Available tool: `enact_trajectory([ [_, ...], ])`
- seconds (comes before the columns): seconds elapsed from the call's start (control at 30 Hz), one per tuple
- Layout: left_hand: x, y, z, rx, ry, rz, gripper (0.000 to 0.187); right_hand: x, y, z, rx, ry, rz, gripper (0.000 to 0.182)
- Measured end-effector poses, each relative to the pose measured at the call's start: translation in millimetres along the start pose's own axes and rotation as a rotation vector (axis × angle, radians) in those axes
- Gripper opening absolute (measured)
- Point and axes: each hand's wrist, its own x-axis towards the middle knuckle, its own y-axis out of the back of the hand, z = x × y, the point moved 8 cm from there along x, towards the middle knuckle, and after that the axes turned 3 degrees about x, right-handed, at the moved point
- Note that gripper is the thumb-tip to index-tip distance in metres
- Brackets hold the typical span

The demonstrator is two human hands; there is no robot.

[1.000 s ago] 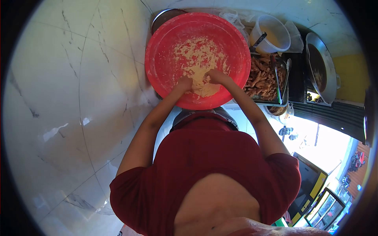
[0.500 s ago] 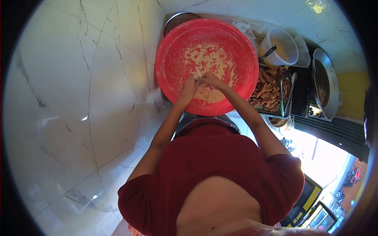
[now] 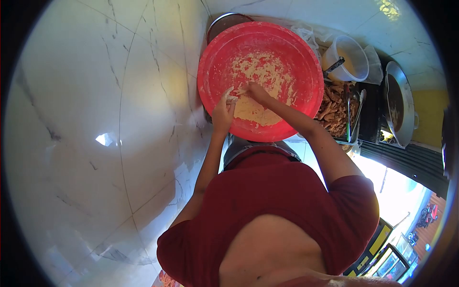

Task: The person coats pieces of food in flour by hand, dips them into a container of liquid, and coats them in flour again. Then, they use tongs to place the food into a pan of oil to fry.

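Note:
A wide red plastic basin holds a layer of pale flour, spread unevenly over its bottom. Above the basin's near-left part is my left hand, its fingers coated white and standing apart, with the thumb side towards the middle. Close to its right, over the flour, my right hand is closed with curled fingers. Whatever sits between those fingertips is too small to make out. A small gap separates the two hands.
Right of the basin a tray of brown cooked-looking meat pieces holds tongs. Behind it stands a white plastic tub with a dark handle at its rim. A large metal pan is farther right. Marbled wall tiles border the left.
My hands were together over the flour and are now apart. The left hand has turned upward with its whitened fingers spread; the right has drawn slightly away. The whole view has shifted a little.

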Motion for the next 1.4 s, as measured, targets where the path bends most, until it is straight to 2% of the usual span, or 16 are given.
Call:
enact_trajectory([
  [0.07, 1, 0, 0, 0.043, -0.017, 0.018, 0.037, -6, -4, -26, 0.016, -0.002, -0.086, 0.015],
  [0.17, 0, 1, -1, 0.086, -0.01, 0.03, 0.037, -32, -29, -16, 0.183, -0.482, -0.418, 0.017],
  [0.27, 2, 2, 3, 0.114, 0.004, 0.032, 0.036, -57, -41, -24, -0.065, -0.193, -0.382, 0.012],
  [0.47, 1, 1, 7, 0.121, 0.021, 0.048, 0.034, -75, -37, -49, -0.068, -0.365, -0.608, 0.019],
  [0.57, 1, 3, 8, 0.119, 0.036, 0.066, 0.034, -69, -22, -67, 0.144, -0.52, -0.667, 0.02],
  [0.67, 0, 4, 7, 0.107, 0.029, 0.086, 0.034, -75, -44, -31, 0.638, -0.694, -0.681, 0.02],
  [0.8, -2, 6, 6, 0.094, 0.047, 0.094, 0.035, -63, -23, -7, 0.739, -0.858, -0.664, 0.026],
  [0.9, -2, 7, 8, 0.089, -0.002, 0.117, 0.035, -39, 13, 14, 0.154, -0.724, -0.517, 0.023],
  [1.0, -3, 7, 9, 0.098, 0.016, 0.104, 0.035, -23, 24, 37, -0.213, -0.461, -0.191, 0.027],
  [1.1, -3, 7, 12, 0.137, 0.038, 0.082, 0.035, -29, 9, 1, 0.052, -0.266, -0.43, 0.029],
  [1.2, -3, 6, 8, 0.095, -0.008, 0.084, 0.036, -37, -14, -13, -0.062, 0.028, -0.474, 0.029],
  [1.3, -3, 4, 6, 0.126, 0.041, 0.062, 0.035, -39, -24, -4, -0.09, -0.095, -0.416, 0.029],
  [1.4, -3, 3, 5, 0.139, 0.052, 0.058, 0.035, -25, -18, -1, -0.113, -0.087, -0.417, 0.024],
])
